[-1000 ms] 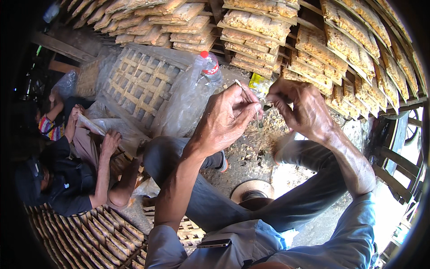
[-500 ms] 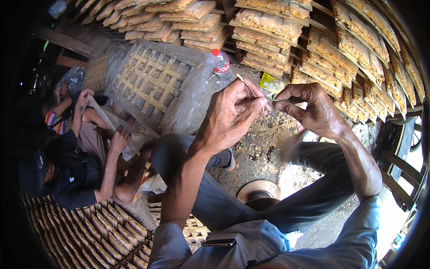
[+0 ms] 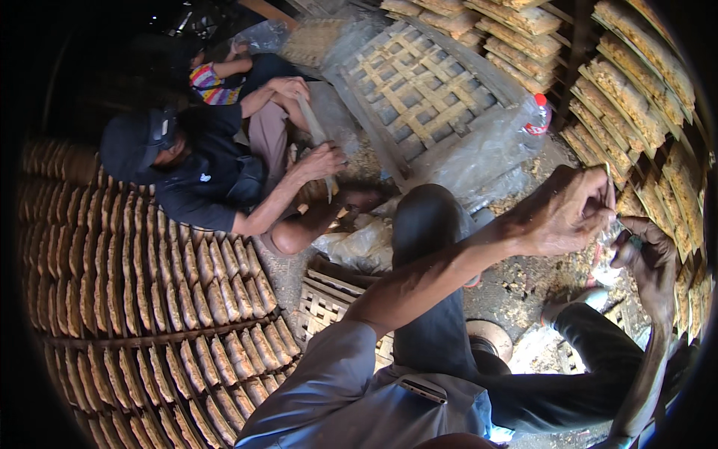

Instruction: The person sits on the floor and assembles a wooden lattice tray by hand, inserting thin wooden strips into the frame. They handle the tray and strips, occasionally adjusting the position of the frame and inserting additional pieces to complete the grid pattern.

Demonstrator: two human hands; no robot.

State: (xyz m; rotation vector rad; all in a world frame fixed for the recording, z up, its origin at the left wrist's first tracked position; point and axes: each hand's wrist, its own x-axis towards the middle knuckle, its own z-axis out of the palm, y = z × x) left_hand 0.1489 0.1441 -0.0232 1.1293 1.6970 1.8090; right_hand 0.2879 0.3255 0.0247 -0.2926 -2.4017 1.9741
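Observation:
My left hand (image 3: pixel 565 209) is raised over the floor at the right, its fingers curled round a thin pale stick (image 3: pixel 608 173) whose tip shows above the knuckles. Close beside it is my right hand (image 3: pixel 649 251), with thumb and forefinger bent together. A small greenish bit (image 3: pixel 634 241) shows at those fingers, too small to name. The fingertips of both hands nearly meet, and what lies between them is partly hidden. Below my hands are my bent knees in dark trousers.
A woven bamboo tray (image 3: pixel 426 90) lies ahead with a plastic sheet (image 3: pixel 486 153). Beside it stands a bottle with a red cap (image 3: pixel 538 112). A co-worker in a black cap (image 3: pixel 138 146) sits at the left, holding a pale strip. Racks of crumb-covered slabs (image 3: pixel 149 277) fill the left side and far right.
The view has swung left, so my hands, the bottle and the tray now appear further right. More of the slab racks and the co-worker shows. My hands stay close together.

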